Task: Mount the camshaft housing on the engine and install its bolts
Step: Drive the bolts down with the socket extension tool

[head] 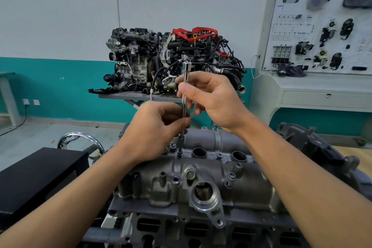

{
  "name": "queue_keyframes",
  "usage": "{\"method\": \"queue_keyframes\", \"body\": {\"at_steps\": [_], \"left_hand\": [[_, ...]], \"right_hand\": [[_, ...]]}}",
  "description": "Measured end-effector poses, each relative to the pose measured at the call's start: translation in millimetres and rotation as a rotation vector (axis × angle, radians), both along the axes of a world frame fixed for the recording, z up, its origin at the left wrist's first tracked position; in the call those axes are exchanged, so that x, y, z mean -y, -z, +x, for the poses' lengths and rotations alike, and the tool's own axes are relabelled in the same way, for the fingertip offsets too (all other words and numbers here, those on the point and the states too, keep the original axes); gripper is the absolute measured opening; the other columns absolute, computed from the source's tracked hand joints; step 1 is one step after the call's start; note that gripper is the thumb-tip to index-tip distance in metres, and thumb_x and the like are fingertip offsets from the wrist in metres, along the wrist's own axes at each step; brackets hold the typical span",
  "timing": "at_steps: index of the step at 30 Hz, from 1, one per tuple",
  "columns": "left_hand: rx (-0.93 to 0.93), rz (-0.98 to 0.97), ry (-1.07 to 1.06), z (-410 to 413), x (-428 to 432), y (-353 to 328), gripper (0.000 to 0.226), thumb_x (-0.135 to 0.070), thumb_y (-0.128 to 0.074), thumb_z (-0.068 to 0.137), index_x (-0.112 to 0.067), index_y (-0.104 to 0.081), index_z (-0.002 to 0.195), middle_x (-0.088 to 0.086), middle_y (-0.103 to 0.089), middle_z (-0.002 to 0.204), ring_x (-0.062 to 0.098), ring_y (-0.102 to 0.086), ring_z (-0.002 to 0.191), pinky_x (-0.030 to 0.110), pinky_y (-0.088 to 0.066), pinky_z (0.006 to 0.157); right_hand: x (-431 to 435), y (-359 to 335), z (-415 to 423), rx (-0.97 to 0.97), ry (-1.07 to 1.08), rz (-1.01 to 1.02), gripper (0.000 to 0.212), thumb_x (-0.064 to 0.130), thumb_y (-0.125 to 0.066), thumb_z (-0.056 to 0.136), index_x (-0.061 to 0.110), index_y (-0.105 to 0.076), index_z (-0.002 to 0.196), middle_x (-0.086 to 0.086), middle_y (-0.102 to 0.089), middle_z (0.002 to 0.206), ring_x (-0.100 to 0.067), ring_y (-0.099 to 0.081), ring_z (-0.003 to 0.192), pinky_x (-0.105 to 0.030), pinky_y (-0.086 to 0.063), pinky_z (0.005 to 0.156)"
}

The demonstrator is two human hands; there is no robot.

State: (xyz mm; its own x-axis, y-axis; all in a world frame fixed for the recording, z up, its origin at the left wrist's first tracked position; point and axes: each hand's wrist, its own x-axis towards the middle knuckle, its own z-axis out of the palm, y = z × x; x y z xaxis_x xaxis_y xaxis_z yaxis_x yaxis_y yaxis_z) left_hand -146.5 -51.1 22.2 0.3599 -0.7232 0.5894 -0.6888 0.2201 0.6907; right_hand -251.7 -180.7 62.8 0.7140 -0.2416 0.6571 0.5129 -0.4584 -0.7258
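We judge camshaft housing (247, 185) heavy, rigid cast metal, already seated atop engine (181, 229); no lifting needed now. Bolt (179, 154) in housing's middle valley, left of plug bores: small, stiff, likely easy to cross-thread, so we'd turn gently. Extension bar (185, 78) slim, smooth chrome, upright on that bolt above housing; knurled stretch best for grip. Left hand (155, 129) pinches bar low, right hand (213, 98) pinches it higher. Housing dull grey, lumpy, two round open bores.

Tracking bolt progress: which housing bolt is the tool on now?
The bolt just left of the two round bores, under the driver bar; the others stand free.
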Motion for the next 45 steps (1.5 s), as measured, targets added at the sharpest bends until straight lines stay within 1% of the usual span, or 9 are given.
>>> {"method": "queue_keyframes", "body": {"at_steps": [5, 11, 14, 18, 23, 29, 34, 41, 45], "left_hand": [[0.088, 0.088, 0.064, -2.1, -3.4, -1.7, 0.019, -0.01, -0.056, 0.099, -0.022, -0.071, 0.1, -0.011, -0.077, 0.092, 0.003, -0.073, 0.086, 0.025, -0.058, 0.081], [0.007, -0.055, -0.085, -1.4, 0.7, -4.3, 0.01, -0.027, -0.084, 0.077, -0.02, -0.075, 0.079, -0.005, -0.077, 0.071, 0.011, -0.073, 0.066, 0.023, -0.059, 0.065], [0.043, -0.04, -0.057, -0.8, -0.2, -2.5, 0.007, -0.02, -0.08, 0.082, -0.019, -0.074, 0.078, -0.004, -0.076, 0.071, 0.006, -0.069, 0.061, 0.018, -0.054, 0.061], [0.118, 0.077, 0.017, -2.4, -3.7, -1.8, 0.017, -0.014, -0.059, 0.098, -0.019, -0.073, 0.092, -0.005, -0.078, 0.087, 0.009, -0.072, 0.084, 0.027, -0.055, 0.082], [0.097, 0.029, 0.022, -3.2, -0.7, -2.1, 0.014, -0.033, -0.064, 0.092, -0.021, -0.072, 0.091, 0.005, -0.076, 0.086, 0.023, -0.071, 0.081, 0.043, -0.057, 0.081], [0.038, -0.102, -0.086, 2.9, 0.2, -2.0, 0.009, -0.025, -0.082, 0.079, -0.022, -0.075, 0.075, -0.006, -0.076, 0.072, 0.013, -0.073, 0.067, 0.023, -0.058, 0.064], [0.085, -0.027, -0.003, -1.3, -3.9, -0.6, 0.016, -0.009, -0.063, 0.095, -0.019, -0.077, 0.096, -0.018, -0.077, 0.081, -0.011, -0.066, 0.07, 0.005, -0.047, 0.065], [0.031, -0.055, -0.089, -1.1, -1.8, -3.5, 0.01, -0.026, -0.082, 0.079, -0.019, -0.078, 0.085, -0.004, -0.078, 0.078, 0.015, -0.074, 0.075, 0.029, -0.06, 0.072], [0.069, -0.023, -0.051, -2.4, -2.9, -2.8, 0.008, -0.017, -0.076, 0.086, -0.023, -0.075, 0.08, -0.014, -0.073, 0.068, -0.001, -0.064, 0.058, 0.011, -0.048, 0.057]], "right_hand": [[0.6, -2.1, -3.6, -0.071, -0.002, -0.05, 0.017, 0.006, -0.051, 0.1, 0.005, -0.068, 0.101, -0.006, -0.074, 0.093, -0.014, -0.054, 0.057, -0.019, -0.04, 0.045], [3.0, 1.2, 2.9, 0.039, 0.112, 0.011, 0.029, 0.008, -0.079, 0.079, 0.014, -0.053, 0.068, -0.012, -0.061, 0.064, -0.009, -0.053, 0.044, -0.016, -0.041, 0.042], [4.6, 1.2, 1.1, -0.002, 0.034, 0.019, 0.019, 0.015, -0.077, 0.083, 0.008, -0.059, 0.081, -0.006, -0.068, 0.071, -0.011, -0.053, 0.045, -0.017, -0.042, 0.042], [5.7, -3.2, -2.5, -0.089, -0.117, 0.067, 0.02, 0.02, -0.057, 0.092, 0.007, -0.065, 0.105, -0.01, -0.074, 0.099, -0.015, -0.049, 0.05, -0.029, -0.038, 0.049], [3.8, 0.0, -0.6, -0.052, -0.02, -0.025, 0.007, 0.011, -0.063, 0.091, 0.008, -0.068, 0.088, -0.016, -0.074, 0.087, -0.013, -0.053, 0.049, -0.022, -0.043, 0.045], [5.2, 2.2, 2.4, 0.003, 0.041, 0.026, 0.03, 0.02, -0.082, 0.073, 0.007, -0.055, 0.076, -0.04, -0.06, 0.081, -0.012, -0.056, 0.042, -0.019, -0.042, 0.04], [7.4, -2.1, -3.8, -0.084, -0.086, 0.027, 0.013, 0.02, -0.062, 0.089, 0.01, -0.066, 0.098, -0.012, -0.074, 0.097, -0.016, -0.055, 0.05, -0.024, -0.042, 0.046], [5.1, 1.3, 1.8, -0.022, 0.056, -0.028, 0.017, 0.005, -0.072, 0.086, 0.01, -0.059, 0.076, -0.027, -0.065, 0.077, -0.013, -0.055, 0.046, -0.02, -0.042, 0.042], [4.8, 3.8, 1.8, -0.017, 0.067, 0.022, 0.026, 0.009, -0.078, 0.081, 0.014, -0.053, 0.078, -0.023, -0.062, 0.082, -0.014, -0.053, 0.045, -0.018, -0.041, 0.042]]}}
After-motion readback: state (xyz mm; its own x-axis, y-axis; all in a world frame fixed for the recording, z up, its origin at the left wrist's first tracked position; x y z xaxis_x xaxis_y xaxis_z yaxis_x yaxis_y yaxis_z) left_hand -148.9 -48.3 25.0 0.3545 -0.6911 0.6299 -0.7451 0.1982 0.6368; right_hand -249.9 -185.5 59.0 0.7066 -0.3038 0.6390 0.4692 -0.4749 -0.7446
